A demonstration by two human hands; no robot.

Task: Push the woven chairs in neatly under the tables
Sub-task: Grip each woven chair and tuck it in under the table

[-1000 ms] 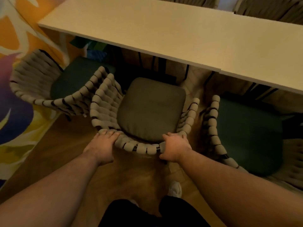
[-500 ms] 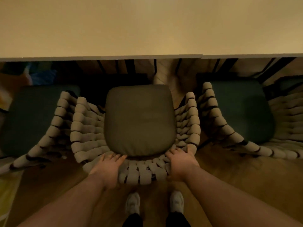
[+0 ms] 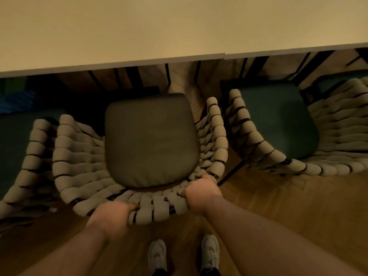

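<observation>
From the head view, the middle woven chair (image 3: 83, 162) stands in front of the desk (image 3: 139, 26), and its olive cushion (image 3: 151, 140) is in full view, its front edge short of the desk's rim. I judge this chair only partly pushed in. The left grip (image 3: 111, 218) is curled over the woven back rail, and the right grip (image 3: 201, 193) is wrapped round the same rail near its right corner. The right-hand chair (image 3: 338, 136) sits askew, with most of its green seat out from under the desk, so it probably needs straightening too. The left-hand chair (image 3: 33, 156) lies in shadow, and I cannot tell how far in it is. White shoes (image 3: 157, 253) stand on the wooden floor (image 3: 298, 206) just behind the chair.
</observation>
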